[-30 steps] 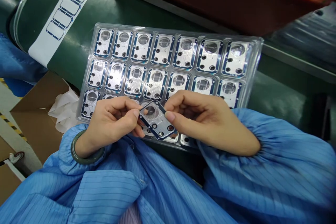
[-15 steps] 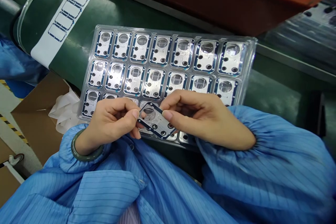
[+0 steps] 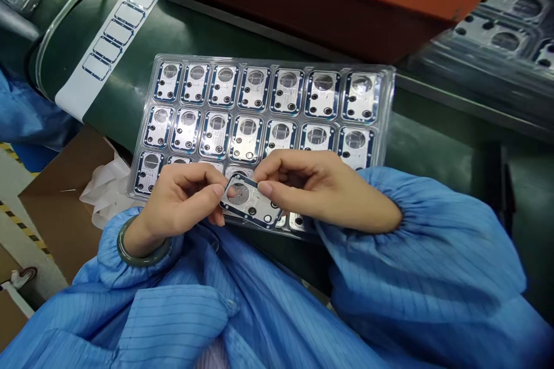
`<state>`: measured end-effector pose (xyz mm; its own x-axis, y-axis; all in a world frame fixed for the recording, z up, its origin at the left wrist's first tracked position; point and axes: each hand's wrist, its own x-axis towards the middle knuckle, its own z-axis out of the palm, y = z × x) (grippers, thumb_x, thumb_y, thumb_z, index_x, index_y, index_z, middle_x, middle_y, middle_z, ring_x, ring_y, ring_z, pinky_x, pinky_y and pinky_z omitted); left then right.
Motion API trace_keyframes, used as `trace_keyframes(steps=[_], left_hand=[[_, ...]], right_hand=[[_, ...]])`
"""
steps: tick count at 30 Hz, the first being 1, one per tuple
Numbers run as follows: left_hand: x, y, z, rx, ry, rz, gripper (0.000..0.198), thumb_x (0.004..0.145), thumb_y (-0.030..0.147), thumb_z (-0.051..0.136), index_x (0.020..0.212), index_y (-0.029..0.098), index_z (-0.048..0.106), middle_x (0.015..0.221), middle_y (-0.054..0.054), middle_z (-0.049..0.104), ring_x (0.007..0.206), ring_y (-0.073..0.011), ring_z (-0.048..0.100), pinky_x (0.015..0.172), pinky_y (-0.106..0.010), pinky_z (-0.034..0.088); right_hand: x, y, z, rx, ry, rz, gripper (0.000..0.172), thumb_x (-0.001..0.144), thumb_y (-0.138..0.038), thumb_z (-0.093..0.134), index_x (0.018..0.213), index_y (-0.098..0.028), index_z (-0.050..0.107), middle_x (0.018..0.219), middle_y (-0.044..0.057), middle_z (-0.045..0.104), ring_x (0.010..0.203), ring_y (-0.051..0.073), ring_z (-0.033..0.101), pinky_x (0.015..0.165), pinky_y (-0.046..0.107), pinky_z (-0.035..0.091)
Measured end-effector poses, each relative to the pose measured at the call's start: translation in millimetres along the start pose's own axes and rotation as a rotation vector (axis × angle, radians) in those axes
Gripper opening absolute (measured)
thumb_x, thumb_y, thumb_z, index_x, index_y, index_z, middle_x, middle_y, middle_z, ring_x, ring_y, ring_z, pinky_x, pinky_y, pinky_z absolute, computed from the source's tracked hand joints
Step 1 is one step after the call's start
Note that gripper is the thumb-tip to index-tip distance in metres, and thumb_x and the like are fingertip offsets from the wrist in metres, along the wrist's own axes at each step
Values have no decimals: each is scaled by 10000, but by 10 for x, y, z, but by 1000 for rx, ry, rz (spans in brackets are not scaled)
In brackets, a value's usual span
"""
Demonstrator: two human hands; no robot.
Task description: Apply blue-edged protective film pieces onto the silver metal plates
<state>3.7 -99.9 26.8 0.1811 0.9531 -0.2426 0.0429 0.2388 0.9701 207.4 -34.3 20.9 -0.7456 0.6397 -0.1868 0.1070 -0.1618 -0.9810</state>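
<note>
Between my two hands is a small metal plate (image 3: 255,203) with a dark blue border, one large round recess and several small holes. My left hand (image 3: 190,193) pinches its left end, the thumb near the round recess. The thumb and fingers of my right hand (image 3: 309,187) grip its upper right edge. The plate is tilted, held over the near edge of a clear plastic tray (image 3: 390,98). Rows of similar plates (image 3: 255,87) lie in the tray's pockets. My hands and the held plate hide part of the nearest row.
A white backing strip (image 3: 71,98) with blue frame-shaped stickers lies at the left on the green table (image 3: 433,121). Behind the tray stands an orange-red box (image 3: 303,6). More filled trays (image 3: 506,40) are stacked at right. A cardboard box (image 3: 64,190) with crumpled white paper (image 3: 108,184) sits lower left.
The held plate has turned to lie more level and shifted slightly left, with both hands still gripping it. The camera view has shifted, showing more of the orange-red box and the right-hand trays.
</note>
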Motion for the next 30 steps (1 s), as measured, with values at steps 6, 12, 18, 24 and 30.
trace_keyframes(steps=[6, 12, 18, 24, 30], left_hand=[[19, -5, -8, 55, -30, 13, 140, 837, 213, 590, 732, 137, 644, 481, 11, 622, 404, -103, 607, 419, -165, 498], [21, 9, -36, 89, -88, 11, 99, 804, 149, 584, 717, 136, 629, 481, 14, 621, 392, -98, 607, 394, -140, 472], [34, 47, -34, 84, -99, -36, 77, 770, 133, 593, 698, 133, 618, 533, 9, 639, 400, -100, 620, 390, -135, 482], [41, 56, -37, 87, -118, -58, 69, 771, 133, 590, 703, 133, 602, 550, 11, 636, 416, -97, 626, 406, -136, 495], [19, 53, -55, 128, -162, -44, 32, 769, 110, 584, 765, 136, 603, 570, 2, 641, 475, -94, 627, 465, -150, 504]], right_hand=[[3, 12, -10, -14, -8, -11, 45, 806, -197, 602, 775, -165, 598, 567, -43, 554, 489, 60, 515, 439, 167, 425], [6, 1, -28, -11, -32, -5, 25, 795, -181, 600, 772, -173, 605, 591, -43, 564, 498, 58, 513, 445, 168, 423], [6, 11, -30, 6, -46, -6, 16, 790, -170, 604, 776, -167, 612, 596, -44, 563, 504, 56, 502, 445, 171, 416], [8, 19, -38, 15, -56, -7, 22, 797, -173, 604, 783, -158, 613, 600, -44, 567, 510, 54, 494, 447, 170, 405], [12, 24, -64, 5, -68, -27, 30, 800, -181, 602, 801, -159, 622, 627, -30, 589, 539, 63, 521, 466, 172, 430]])
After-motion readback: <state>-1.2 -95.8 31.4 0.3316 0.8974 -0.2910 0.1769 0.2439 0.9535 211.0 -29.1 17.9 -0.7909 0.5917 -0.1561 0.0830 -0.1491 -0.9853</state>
